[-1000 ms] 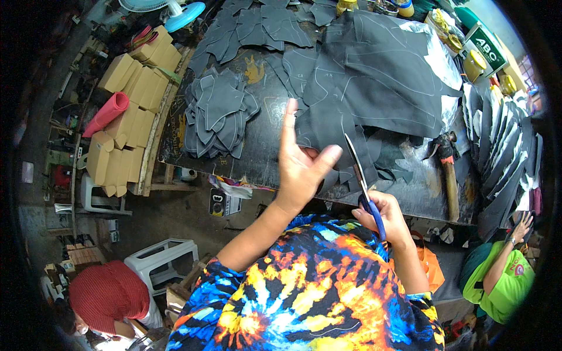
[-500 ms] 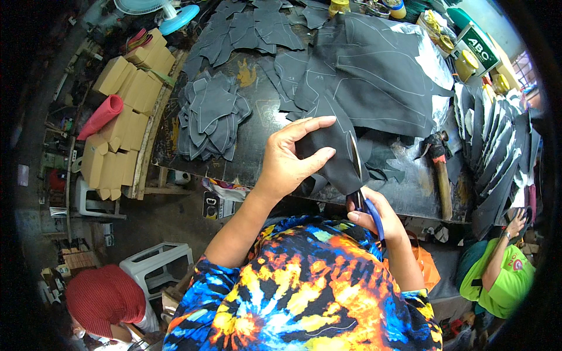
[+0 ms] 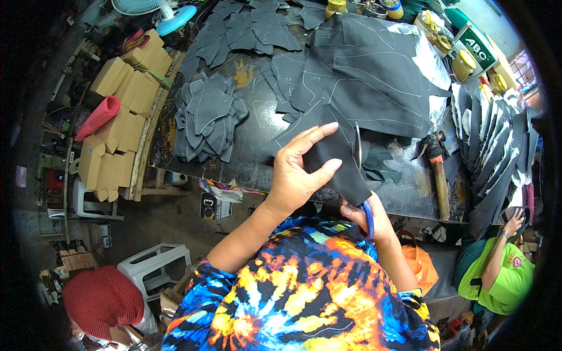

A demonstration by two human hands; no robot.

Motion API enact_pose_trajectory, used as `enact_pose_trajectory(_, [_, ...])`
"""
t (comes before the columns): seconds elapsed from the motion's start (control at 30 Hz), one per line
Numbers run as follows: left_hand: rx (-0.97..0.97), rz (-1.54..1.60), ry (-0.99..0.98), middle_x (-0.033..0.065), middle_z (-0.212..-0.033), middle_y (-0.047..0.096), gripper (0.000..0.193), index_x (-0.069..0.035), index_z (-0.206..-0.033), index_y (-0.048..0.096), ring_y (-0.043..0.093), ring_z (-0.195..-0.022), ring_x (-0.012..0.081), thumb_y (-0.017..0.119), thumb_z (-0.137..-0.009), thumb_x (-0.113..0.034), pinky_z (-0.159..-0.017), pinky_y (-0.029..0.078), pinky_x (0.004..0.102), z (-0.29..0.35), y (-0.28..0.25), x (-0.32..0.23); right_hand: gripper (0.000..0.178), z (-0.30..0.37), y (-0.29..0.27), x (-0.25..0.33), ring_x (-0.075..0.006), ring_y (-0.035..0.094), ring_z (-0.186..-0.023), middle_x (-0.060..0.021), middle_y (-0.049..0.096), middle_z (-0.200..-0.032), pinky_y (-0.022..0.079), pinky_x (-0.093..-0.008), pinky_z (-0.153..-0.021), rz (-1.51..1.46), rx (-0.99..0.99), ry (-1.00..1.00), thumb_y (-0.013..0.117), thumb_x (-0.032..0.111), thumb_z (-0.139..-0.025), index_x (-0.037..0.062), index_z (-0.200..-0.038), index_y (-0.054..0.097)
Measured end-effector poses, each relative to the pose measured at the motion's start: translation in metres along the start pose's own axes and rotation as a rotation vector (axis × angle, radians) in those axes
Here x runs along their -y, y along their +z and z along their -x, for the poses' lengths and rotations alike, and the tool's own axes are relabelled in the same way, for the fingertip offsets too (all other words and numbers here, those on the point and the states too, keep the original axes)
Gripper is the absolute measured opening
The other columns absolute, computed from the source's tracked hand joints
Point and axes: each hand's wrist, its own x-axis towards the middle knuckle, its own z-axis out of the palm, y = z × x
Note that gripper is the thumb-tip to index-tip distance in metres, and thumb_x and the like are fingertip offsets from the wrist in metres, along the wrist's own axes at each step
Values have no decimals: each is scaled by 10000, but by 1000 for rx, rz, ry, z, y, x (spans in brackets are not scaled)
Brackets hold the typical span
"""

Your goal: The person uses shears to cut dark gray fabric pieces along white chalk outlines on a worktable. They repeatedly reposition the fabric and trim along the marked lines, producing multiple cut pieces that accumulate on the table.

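At the near edge of the dark glossy tabletop, blue-handled metal scissors are gripped in the right hand, the blade beside a white-lined black sheet piece. Over it, apart from the right, the left hand is spread; whether it is pinched cannot be told. Room is left between it and the stacked black cut-outs by the left edge. Rightward, a wooden-handled hammer is laid near the near edge.

Left hand with thumb and forefinger spread apart, right hand lower and curled, both forearms reaching forward
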Motion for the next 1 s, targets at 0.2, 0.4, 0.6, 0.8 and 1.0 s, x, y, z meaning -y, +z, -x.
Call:
enact_pose_trajectory(0.2, [-65,68,-23,95,-1232,682,472,3,-1278,672,629,-1132,150,773,-818,32,-979,495,279,4,5,4,131,-6,9,-10,-37,532,-787,35,631,-868,466,-224,-729,69,-49,-104,736,37,-874,29,-982,663])
enact_pose_trajectory(0.4, [-128,134,-132,38,-1098,728,297,-6,-1152,729,661,-985,93,774,-859,4,-855,536,250,-2,0,6,136,6,0,-9,-40,487,-708,67,540,-753,424,-205,-676,61,63,6,725,106,-886,55,-864,601])
enact_pose_trajectory(0.6, [-79,-59,-57,104,-1170,726,366,-20,-1184,727,678,-1073,175,775,-822,-1,-956,515,299,-3,7,3,341,-1,-4,1,-117,521,-838,-24,542,-907,470,-290,-776,84,108,-76,785,218,-860,44,-1032,548])
enact_pose_trajectory(0.8, [-87,-178,33,131,-1184,725,384,-23,-1183,730,688,-1095,214,768,-802,3,-977,513,314,-1,12,0,274,-5,4,-7,-105,509,-757,-9,545,-818,449,-292,-686,157,-30,-107,781,192,-865,42,-917,558])
enact_pose_trajectory(1.0, [-82,-169,34,134,-1179,727,379,-24,-1178,733,692,-1089,219,767,-802,4,-977,513,318,0,16,3,274,4,1,-21,-59,460,-677,22,543,-752,395,-259,-596,249,-131,-29,771,156,-878,53,-772,540])
